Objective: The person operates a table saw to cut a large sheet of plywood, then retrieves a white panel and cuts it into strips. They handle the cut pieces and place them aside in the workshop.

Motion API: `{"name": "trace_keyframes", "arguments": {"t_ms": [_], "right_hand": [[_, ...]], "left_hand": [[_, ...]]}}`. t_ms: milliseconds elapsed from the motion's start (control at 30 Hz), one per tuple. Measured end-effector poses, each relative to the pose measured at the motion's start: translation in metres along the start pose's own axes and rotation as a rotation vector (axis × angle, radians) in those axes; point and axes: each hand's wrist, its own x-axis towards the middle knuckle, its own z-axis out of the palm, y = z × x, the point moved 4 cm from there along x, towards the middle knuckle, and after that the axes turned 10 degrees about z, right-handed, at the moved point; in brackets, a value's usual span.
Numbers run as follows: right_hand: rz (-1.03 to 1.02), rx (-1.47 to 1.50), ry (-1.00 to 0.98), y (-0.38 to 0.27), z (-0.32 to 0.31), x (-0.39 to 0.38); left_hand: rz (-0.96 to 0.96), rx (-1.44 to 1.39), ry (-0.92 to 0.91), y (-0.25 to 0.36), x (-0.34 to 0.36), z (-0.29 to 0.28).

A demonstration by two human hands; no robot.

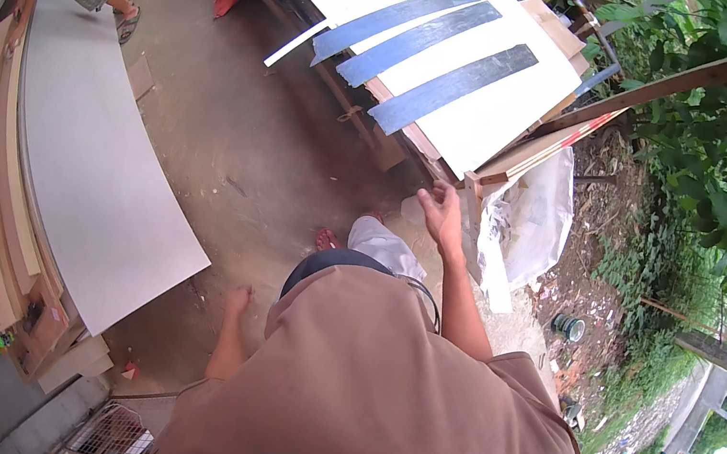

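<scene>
Your right hand [440,213], fingers half-curled and holding nothing, reaches the corner of the stacked white boards [502,106] at upper centre; they look stiff, broad and awkward, so grip an edge, while your left hand [238,300] hangs loosely closed and empty.

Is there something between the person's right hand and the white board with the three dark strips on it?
Nothing visible stands between them. The right hand is raised and open, right next to the near corner of the white board, with only bare concrete floor on its left. The left hand hangs empty.
</scene>
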Motion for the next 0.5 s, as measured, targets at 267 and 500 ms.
{"name": "trace_keyframes", "arguments": {"t_ms": [267,500], "right_hand": [[0.321,0.029,0.229,0.003,0.0,0.062],[0.706,0.637,0.167,-0.005,0.04,0.082]], "left_hand": [[0.597,0.22,0.018,0.32,0.147,0.019],[0.561,0.071,-0.36,0.467,0.169,0.11]]}}
